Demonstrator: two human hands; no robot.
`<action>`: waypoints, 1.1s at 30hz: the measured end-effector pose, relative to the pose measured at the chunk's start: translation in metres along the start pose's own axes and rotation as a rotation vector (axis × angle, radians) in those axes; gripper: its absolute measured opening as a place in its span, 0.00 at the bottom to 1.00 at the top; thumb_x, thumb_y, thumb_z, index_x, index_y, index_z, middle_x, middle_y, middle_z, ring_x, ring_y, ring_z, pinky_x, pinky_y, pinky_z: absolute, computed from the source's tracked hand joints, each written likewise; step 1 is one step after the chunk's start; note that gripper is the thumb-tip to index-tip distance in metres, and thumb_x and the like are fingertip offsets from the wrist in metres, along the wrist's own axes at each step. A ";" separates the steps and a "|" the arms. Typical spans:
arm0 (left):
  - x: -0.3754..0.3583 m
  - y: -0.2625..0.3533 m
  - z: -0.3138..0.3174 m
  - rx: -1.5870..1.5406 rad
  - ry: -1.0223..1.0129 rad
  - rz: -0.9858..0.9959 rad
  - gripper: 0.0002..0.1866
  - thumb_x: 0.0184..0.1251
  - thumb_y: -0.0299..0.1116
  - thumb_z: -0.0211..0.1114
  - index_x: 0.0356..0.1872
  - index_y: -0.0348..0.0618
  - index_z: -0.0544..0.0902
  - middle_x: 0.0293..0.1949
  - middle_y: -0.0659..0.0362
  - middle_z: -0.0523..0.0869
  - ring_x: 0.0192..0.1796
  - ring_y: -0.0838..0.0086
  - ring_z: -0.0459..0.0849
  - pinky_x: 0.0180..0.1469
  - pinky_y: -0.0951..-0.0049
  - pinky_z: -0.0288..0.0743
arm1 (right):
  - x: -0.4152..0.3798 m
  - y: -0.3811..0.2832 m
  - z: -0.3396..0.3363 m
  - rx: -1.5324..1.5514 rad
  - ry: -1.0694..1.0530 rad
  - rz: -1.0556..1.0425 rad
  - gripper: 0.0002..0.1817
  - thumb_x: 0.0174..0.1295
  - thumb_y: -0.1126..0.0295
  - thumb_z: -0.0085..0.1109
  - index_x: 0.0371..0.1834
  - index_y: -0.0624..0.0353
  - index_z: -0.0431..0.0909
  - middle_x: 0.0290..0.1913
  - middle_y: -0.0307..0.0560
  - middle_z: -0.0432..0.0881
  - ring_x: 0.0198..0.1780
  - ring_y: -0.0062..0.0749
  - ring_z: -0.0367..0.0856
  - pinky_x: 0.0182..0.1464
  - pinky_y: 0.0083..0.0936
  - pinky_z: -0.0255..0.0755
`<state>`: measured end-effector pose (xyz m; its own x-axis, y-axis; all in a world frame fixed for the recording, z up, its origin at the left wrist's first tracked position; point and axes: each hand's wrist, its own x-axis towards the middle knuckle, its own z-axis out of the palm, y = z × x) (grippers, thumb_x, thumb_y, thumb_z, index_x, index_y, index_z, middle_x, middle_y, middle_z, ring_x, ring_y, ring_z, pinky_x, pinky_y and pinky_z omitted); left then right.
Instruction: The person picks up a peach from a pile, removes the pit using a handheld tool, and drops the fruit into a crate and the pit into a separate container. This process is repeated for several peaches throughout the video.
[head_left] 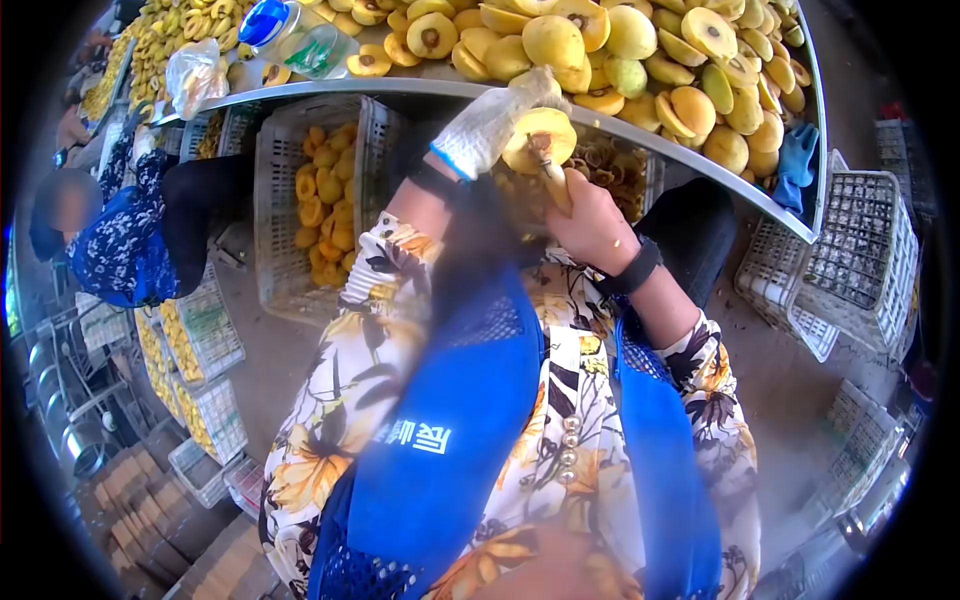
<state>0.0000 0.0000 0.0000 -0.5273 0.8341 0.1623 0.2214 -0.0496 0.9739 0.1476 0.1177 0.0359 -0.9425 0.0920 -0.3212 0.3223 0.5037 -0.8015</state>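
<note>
My left hand (485,125), in a white knitted glove with a blue cuff edge, is closed around a halved yellow peach (527,125), its cut face turned toward me. In the bare fingers of my right hand (596,222) is a pitting tool with a pale wooden handle (556,188). Its dark tip meets the middle of the cut face, where the stone sits. Both hands are just in front of the metal table edge. Beyond them lies a heap of peach halves (700,100), several showing brown stones.
A crate of peach halves (328,190) stands below left, and brown stones (622,172) lie in a container beneath my hands. A blue-lidded jar (300,40), a plastic bag (197,75) and a blue glove (797,165) are on the table. Another person (130,240) sits at left; crates (850,260) stand right.
</note>
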 end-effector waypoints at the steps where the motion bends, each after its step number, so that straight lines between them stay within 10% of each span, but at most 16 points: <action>1: -0.001 0.006 0.004 -0.181 0.108 -0.082 0.19 0.67 0.46 0.54 0.49 0.42 0.75 0.46 0.56 0.80 0.49 0.69 0.78 0.54 0.73 0.71 | -0.001 0.001 0.000 0.082 0.032 -0.006 0.13 0.56 0.66 0.55 0.41 0.61 0.70 0.29 0.50 0.81 0.24 0.40 0.79 0.28 0.31 0.73; 6: -0.010 0.026 0.069 -0.499 0.768 -0.100 0.13 0.63 0.34 0.61 0.43 0.37 0.77 0.36 0.59 0.81 0.36 0.80 0.80 0.38 0.83 0.76 | 0.006 0.018 0.028 0.370 0.108 -0.002 0.10 0.56 0.71 0.52 0.37 0.64 0.68 0.19 0.42 0.73 0.12 0.25 0.69 0.15 0.21 0.63; 15: -0.006 0.012 0.059 -0.652 0.743 -0.230 0.08 0.61 0.34 0.64 0.34 0.40 0.81 0.26 0.65 0.81 0.22 0.87 0.73 0.21 0.86 0.66 | 0.004 -0.001 0.031 0.746 -0.065 0.175 0.07 0.53 0.76 0.46 0.35 0.63 0.64 0.17 0.39 0.67 0.10 0.21 0.63 0.11 0.19 0.59; 17: -0.010 0.007 0.054 -0.309 0.624 -0.338 0.12 0.64 0.32 0.58 0.44 0.36 0.79 0.40 0.59 0.83 0.32 0.84 0.79 0.32 0.85 0.73 | -0.004 -0.012 0.022 0.988 -0.179 0.243 0.06 0.52 0.77 0.44 0.35 0.62 0.63 0.17 0.37 0.65 0.10 0.20 0.61 0.11 0.19 0.59; 24: -0.007 0.005 0.044 -0.557 0.625 -0.299 0.12 0.62 0.36 0.61 0.42 0.39 0.80 0.30 0.63 0.81 0.30 0.82 0.77 0.31 0.82 0.71 | 0.011 0.017 0.025 1.588 -0.583 0.319 0.05 0.58 0.78 0.45 0.35 0.56 0.64 0.15 0.33 0.60 0.09 0.15 0.54 0.09 0.16 0.52; 28: -0.028 -0.008 0.031 0.086 0.557 -0.222 0.16 0.68 0.44 0.52 0.44 0.42 0.76 0.34 0.60 0.80 0.39 0.76 0.78 0.44 0.76 0.73 | 0.013 0.016 0.030 1.484 -0.552 0.127 0.03 0.61 0.77 0.44 0.36 0.57 0.64 0.15 0.34 0.58 0.08 0.15 0.51 0.09 0.15 0.48; 30: -0.027 -0.026 0.004 -0.969 0.719 -0.472 0.27 0.59 0.61 0.55 0.41 0.45 0.75 0.29 0.56 0.79 0.26 0.68 0.77 0.26 0.74 0.72 | 0.013 0.020 0.029 1.575 -0.665 0.039 0.04 0.61 0.77 0.44 0.38 0.57 0.63 0.15 0.34 0.58 0.08 0.15 0.51 0.08 0.15 0.48; 31: -0.023 0.014 -0.006 -1.078 1.015 -0.605 0.31 0.59 0.67 0.47 0.37 0.46 0.75 0.27 0.55 0.79 0.24 0.68 0.76 0.22 0.75 0.70 | 0.011 0.025 0.028 1.620 -0.726 0.001 0.05 0.61 0.78 0.43 0.39 0.58 0.63 0.14 0.34 0.58 0.08 0.15 0.51 0.08 0.15 0.48; 32: -0.054 -0.003 -0.041 -0.960 0.742 -0.517 0.31 0.59 0.67 0.46 0.38 0.46 0.75 0.28 0.55 0.80 0.24 0.67 0.76 0.21 0.75 0.70 | 0.012 0.031 0.026 1.669 -0.681 0.049 0.07 0.61 0.77 0.44 0.42 0.58 0.62 0.15 0.34 0.58 0.08 0.15 0.51 0.08 0.15 0.49; 33: -0.064 0.002 -0.057 -0.947 0.910 -0.405 0.31 0.60 0.67 0.45 0.39 0.46 0.75 0.27 0.53 0.80 0.21 0.67 0.75 0.20 0.78 0.69 | 0.012 0.035 0.021 1.625 -0.610 0.047 0.08 0.61 0.76 0.45 0.43 0.58 0.62 0.14 0.34 0.58 0.07 0.15 0.52 0.08 0.16 0.50</action>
<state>-0.0123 -0.0846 0.0009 -0.8483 0.2470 -0.4685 -0.5208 -0.5496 0.6533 0.1489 0.1181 -0.0065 -0.8881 -0.4234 -0.1790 0.4593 -0.8319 -0.3113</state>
